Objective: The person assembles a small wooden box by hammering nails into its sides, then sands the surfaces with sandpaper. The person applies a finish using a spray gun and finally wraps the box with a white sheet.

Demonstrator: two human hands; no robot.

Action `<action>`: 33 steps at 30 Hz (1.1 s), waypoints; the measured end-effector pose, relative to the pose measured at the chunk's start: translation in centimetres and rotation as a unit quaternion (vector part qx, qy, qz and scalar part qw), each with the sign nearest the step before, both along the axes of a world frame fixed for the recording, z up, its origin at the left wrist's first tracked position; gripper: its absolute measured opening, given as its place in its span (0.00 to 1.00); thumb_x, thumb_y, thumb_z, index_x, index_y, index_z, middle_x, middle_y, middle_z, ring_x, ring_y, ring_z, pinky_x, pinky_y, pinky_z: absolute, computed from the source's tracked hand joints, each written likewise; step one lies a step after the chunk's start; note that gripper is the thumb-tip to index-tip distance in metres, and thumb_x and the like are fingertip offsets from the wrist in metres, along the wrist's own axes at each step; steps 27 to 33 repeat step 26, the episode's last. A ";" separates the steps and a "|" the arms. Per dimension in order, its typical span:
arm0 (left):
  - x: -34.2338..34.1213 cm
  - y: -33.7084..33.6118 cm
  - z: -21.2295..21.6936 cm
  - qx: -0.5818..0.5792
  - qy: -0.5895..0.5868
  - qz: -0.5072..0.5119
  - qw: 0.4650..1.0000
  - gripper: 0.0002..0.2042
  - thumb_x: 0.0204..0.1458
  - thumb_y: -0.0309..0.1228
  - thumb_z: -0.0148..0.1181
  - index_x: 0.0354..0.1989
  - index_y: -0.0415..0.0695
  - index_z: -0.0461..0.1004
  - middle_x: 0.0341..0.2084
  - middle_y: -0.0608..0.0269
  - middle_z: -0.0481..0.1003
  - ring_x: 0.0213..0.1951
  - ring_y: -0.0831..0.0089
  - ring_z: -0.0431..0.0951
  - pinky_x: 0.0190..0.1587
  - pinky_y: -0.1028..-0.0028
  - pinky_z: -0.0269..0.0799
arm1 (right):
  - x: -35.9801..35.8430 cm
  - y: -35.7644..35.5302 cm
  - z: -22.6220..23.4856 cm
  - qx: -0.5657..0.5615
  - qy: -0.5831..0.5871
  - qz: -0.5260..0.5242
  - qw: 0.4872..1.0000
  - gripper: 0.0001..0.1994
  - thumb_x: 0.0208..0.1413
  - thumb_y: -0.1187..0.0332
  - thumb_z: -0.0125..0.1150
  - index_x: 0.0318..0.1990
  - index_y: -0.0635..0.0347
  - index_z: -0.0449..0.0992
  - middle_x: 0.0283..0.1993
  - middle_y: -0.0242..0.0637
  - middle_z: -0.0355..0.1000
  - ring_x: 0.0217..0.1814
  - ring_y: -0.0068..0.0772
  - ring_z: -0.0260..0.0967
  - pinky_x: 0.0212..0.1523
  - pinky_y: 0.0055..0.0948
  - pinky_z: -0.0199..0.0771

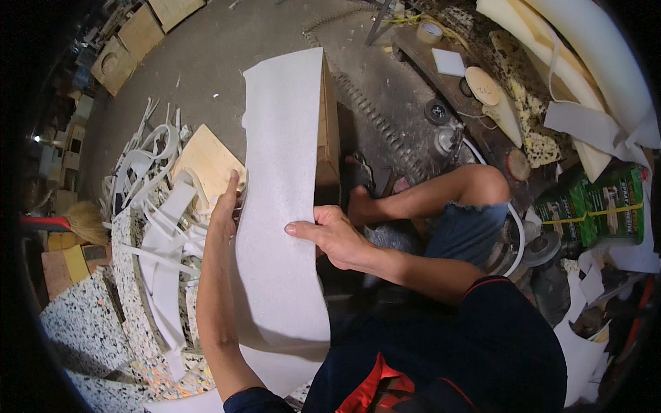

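A long white foam sheet (282, 138) runs from the far middle of the view toward my body, and its near end bends down in a curve. Its far part lies over a brown box-like block (330, 138), whose right side shows under the edge. My right hand (337, 237) grips the sheet's right edge, thumb flat on top and fingers curled beneath. On the opposite edge, my left hand (226, 210) holds the sheet with the thumb pointing up along it; its other fingers are partly hidden behind the sheet.
White foam offcuts (155, 158) and a thin wooden board (206, 162) lie at left, beside speckled foam slabs (131, 275). A broom head (88, 221) sits further left. At right are a tape roll (429, 32), green packages (589, 206) and rolled foam (585, 41). My bent leg (441, 189) is close right.
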State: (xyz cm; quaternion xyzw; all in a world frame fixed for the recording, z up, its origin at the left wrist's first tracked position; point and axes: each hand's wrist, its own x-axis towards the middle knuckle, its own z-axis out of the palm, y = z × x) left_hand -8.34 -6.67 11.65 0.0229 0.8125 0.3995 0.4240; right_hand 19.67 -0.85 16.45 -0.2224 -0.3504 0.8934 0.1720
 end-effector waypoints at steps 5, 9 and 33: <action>0.0 -3.0 0.1 0.217 -0.014 0.017 0.976 0.30 0.56 0.51 0.67 0.52 0.33 0.74 0.44 0.50 0.79 0.44 0.67 0.79 0.47 0.66 0.76 | 0.8 -0.1 -0.6 -0.003 -0.002 0.007 1.000 0.09 0.61 0.70 0.65 0.43 0.68 0.80 0.34 0.37 0.80 0.29 0.21 0.78 0.24 0.24 0.82; -0.3 -5.3 2.9 0.303 0.178 0.040 0.935 0.11 0.60 0.34 0.66 0.33 0.37 0.78 0.27 0.67 0.78 0.26 0.83 0.71 0.30 0.81 0.68 | 1.9 -0.4 -1.6 0.018 -0.040 0.025 0.999 0.10 0.61 0.71 0.64 0.43 0.71 0.79 0.34 0.39 0.79 0.30 0.24 0.77 0.23 0.25 0.81; 3.1 -6.3 -1.2 0.114 0.486 -0.029 0.866 0.19 0.60 0.40 0.66 0.30 0.33 0.73 0.20 0.62 0.69 0.26 0.75 0.62 0.30 0.73 0.64 | 4.3 -2.7 -6.8 -0.009 -0.138 0.062 0.989 0.11 0.61 0.67 0.65 0.45 0.67 0.80 0.36 0.35 0.79 0.33 0.21 0.77 0.24 0.23 0.79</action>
